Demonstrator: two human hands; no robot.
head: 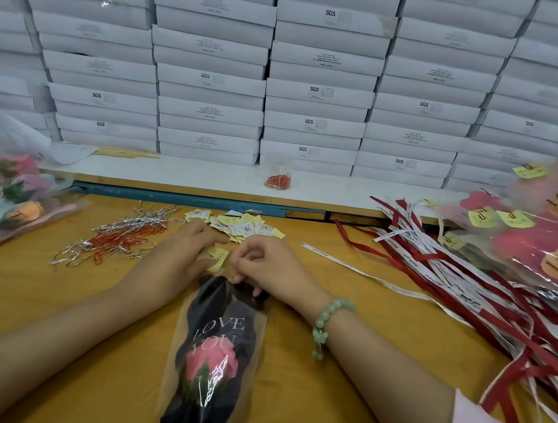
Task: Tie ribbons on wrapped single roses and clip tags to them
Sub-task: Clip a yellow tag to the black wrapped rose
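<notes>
A pink rose in a black "LOVE YOU" wrapper [218,349] lies on the wooden table [54,308], its narrow stem end pointing away from me. At that far end, my left hand [184,249] holds a yellow tag [216,256] against its fingers. Close beside it, my right hand [265,265], a green bead bracelet on its wrist, has curled fingers pinching at the wrapper's end next to the tag. What the fingertips hold there is too small to tell.
Loose yellow and white tags [238,226] lie just beyond my hands. Silver twist ties and red paper clips [120,236] are scattered at left. Red and white ribbons [453,274] pile up at right. Wrapped roses lie at left [14,197] and right [549,246]. White boxes [317,91] are stacked behind.
</notes>
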